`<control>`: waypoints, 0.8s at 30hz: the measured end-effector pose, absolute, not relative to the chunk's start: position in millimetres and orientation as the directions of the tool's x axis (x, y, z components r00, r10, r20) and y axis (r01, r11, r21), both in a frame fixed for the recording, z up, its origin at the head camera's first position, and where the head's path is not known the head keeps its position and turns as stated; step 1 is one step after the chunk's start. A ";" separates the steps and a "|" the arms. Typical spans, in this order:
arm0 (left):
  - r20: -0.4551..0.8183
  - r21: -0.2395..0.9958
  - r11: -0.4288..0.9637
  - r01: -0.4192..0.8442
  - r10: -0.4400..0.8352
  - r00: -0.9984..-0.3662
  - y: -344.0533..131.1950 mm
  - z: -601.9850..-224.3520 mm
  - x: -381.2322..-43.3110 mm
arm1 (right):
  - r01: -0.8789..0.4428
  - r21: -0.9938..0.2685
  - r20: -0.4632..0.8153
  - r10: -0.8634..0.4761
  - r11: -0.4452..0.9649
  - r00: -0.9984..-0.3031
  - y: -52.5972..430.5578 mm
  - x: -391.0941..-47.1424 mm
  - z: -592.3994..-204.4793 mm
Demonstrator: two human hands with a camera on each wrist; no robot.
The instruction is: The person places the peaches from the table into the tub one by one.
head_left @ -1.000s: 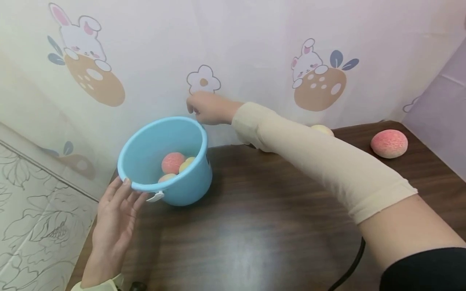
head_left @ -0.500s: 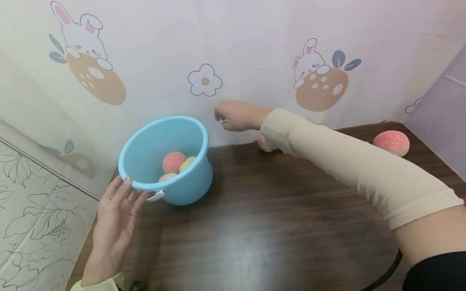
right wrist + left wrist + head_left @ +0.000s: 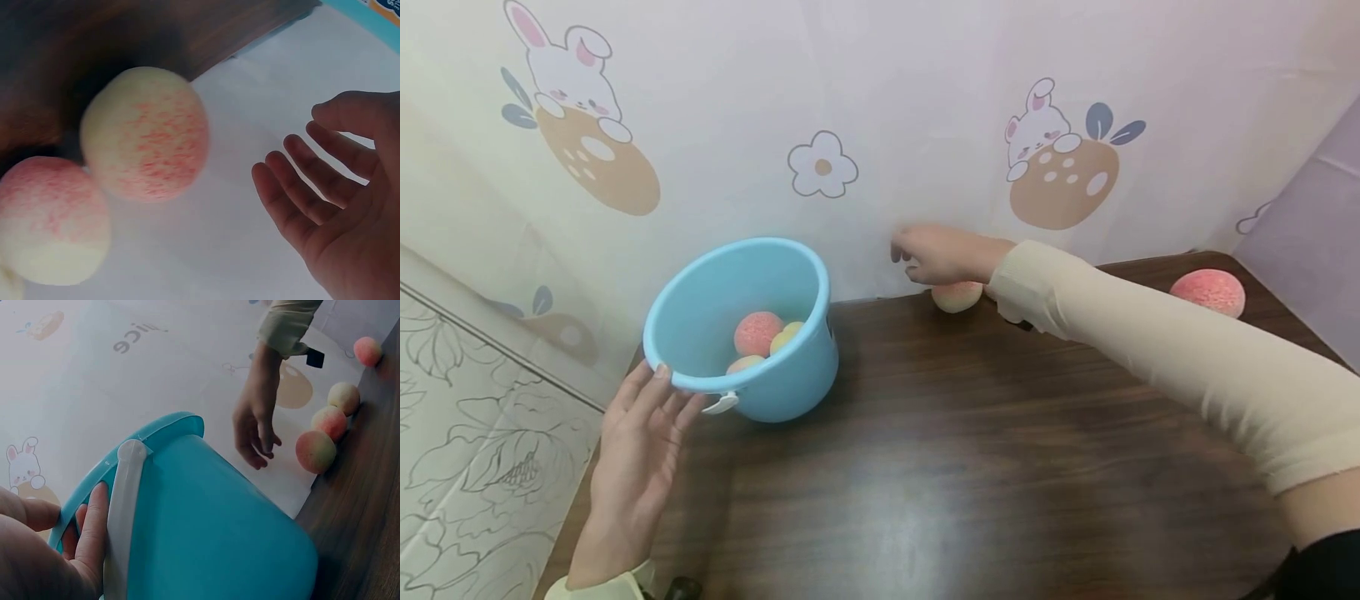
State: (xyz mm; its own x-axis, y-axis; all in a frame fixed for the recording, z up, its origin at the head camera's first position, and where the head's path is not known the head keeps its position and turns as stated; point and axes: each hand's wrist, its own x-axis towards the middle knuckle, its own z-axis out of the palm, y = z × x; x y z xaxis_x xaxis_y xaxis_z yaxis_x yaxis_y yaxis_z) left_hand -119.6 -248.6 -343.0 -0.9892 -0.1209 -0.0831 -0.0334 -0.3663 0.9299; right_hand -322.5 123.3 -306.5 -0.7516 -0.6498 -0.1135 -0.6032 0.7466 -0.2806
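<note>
My left hand (image 3: 636, 454) grips the rim of a light blue bucket (image 3: 797, 379), thumb on the rim and fingers beneath it. The bucket tilts toward me. Inside it show a pink peach (image 3: 757, 334), a yellowish fruit (image 3: 787, 335) and part of another peach (image 3: 745, 364). My right hand (image 3: 942, 253) hovers by the wall with loosely bent fingers, holding nothing. Just beyond its fingers in the right wrist view is a pale peach with red flecks (image 3: 147, 134). Beside that peach sits a pink-topped one (image 3: 53, 219); my right wrist and sleeve hide most of this row in the head view.
Farther right on the dark wooden table (image 3: 970, 467) lies a separate pink peach (image 3: 1210, 292). A printed cloth (image 3: 910, 100) with rabbits hangs behind the table. The bucket's white handle (image 3: 125, 519) hangs along its side. A dark object (image 3: 683, 588) sits at the front edge.
My right hand has moved right and down, from over the bucket's far rim to beside the row of peaches. The left hand and bucket have stayed in place.
</note>
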 end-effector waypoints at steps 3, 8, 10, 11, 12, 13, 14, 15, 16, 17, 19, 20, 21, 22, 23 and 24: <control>-0.082 0.933 -0.358 -0.033 -0.123 -0.989 -248.6 -343.4 -120.0 | -0.595 -0.273 -0.132 -0.641 0.756 -0.756 131.5 -320.4 -309.8; -0.073 0.930 -0.366 -0.025 -0.119 -0.990 -248.8 -344.3 -120.5 | -0.588 -0.227 -0.172 -0.626 0.776 -0.760 143.4 -320.4 -318.4; -0.070 0.932 -0.363 -0.022 -0.120 -0.990 -249.0 -344.4 -120.6 | -0.589 -0.207 -0.179 -0.622 0.781 -0.762 146.7 -320.9 -321.7; -0.070 0.932 -0.361 -0.021 -0.122 -0.990 -249.1 -344.4 -120.6 | -0.588 -0.199 -0.185 -0.619 0.784 -0.763 147.8 -321.1 -323.0; -0.069 0.934 -0.357 -0.021 -0.123 -0.990 -249.2 -344.3 -120.6 | -0.586 -0.194 -0.188 -0.616 0.787 -0.765 148.6 -321.3 -324.2; -0.067 0.936 -0.353 -0.019 -0.125 -0.990 -249.2 -344.3 -120.7 | -0.586 -0.188 -0.188 -0.615 0.788 -0.766 149.2 -321.3 -325.4; -0.067 0.936 -0.352 -0.019 -0.126 -0.990 -249.3 -344.2 -120.7 | -0.581 -0.185 -0.190 -0.609 0.793 -0.770 149.7 -321.2 -326.8; -0.070 0.935 -0.353 -0.021 -0.127 -0.989 -249.3 -344.1 -120.8 | -0.581 -0.181 -0.187 -0.608 0.793 -0.772 150.3 -321.0 -328.0; -0.074 0.934 -0.356 -0.024 -0.129 -0.989 -249.3 -344.0 -120.8 | -0.586 -0.176 -0.184 -0.611 0.791 -0.770 151.0 -320.9 -329.3; -0.078 0.933 -0.359 -0.026 -0.130 -0.988 -249.2 -343.8 -120.8 | -0.590 -0.168 -0.181 -0.613 0.790 -0.769 151.6 -320.8 -330.8; -0.087 0.931 -0.364 -0.033 -0.132 -0.987 -249.1 -343.7 -120.6 | -0.613 -0.143 -0.164 -0.629 0.777 -0.760 153.4 -320.2 -333.8; -0.090 0.929 -0.368 -0.036 -0.130 -0.987 -249.0 -343.6 -120.5 | -0.622 -0.132 -0.157 -0.636 0.772 -0.756 154.3 -319.9 -335.2; -0.094 0.927 -0.373 -0.039 -0.129 -0.987 -249.0 -343.4 -120.3 | -0.633 -0.120 -0.149 -0.645 0.764 -0.750 155.1 -319.4 -336.3; -0.094 0.925 -0.377 -0.040 -0.126 -0.988 -248.9 -343.3 -120.2 | -0.640 -0.110 -0.145 -0.650 0.760 -0.746 156.0 -318.8 -337.2; -0.092 0.924 -0.381 -0.039 -0.123 -0.988 -249.0 -343.1 -120.1 | -0.643 -0.102 -0.143 -0.651 0.759 -0.746 156.6 -318.4 -337.9; -0.089 0.924 -0.382 -0.037 -0.120 -0.989 -249.1 -342.9 -120.1 | -0.642 -0.100 -0.141 -0.650 0.760 -0.747 156.9 -317.7 -338.4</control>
